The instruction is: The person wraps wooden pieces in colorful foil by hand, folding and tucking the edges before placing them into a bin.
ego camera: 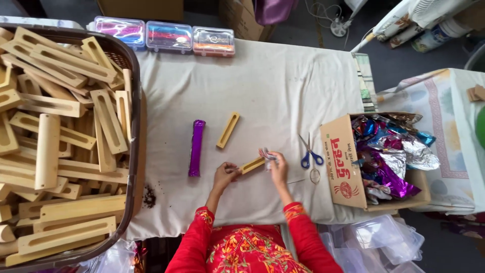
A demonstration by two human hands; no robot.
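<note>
White cloth covers the worktable [283,86], which runs from a big woven basket [132,65] on the left to a cardboard box [339,167] on the right. Both of the person's hands work near the table's front edge, above red embroidered sleeves. One slotted wooden holder [252,165] lies between them: the left hand [225,174] pinches its near end with closed fingers, and the right hand [277,167] is closed at its far end, gripping a small crumpled piece of foil [268,155] as well. A second slotted holder [228,130] lies loose on the cloth just beyond, and one purple foil-wrapped stick [196,147] lies to its left. One pair of blue-handled scissors [309,153] rests just right of the right hand, close to the box, which is full of shiny foil scraps in purple, blue and silver. Three clear plastic cases [164,35] line the far edge. Dozens of slotted wooden holders fill the basket, too many to count. Between the cases and the hands the cloth lies bare and wide. A dark scatter of crumbs [149,197] sits beside the basket.
</note>
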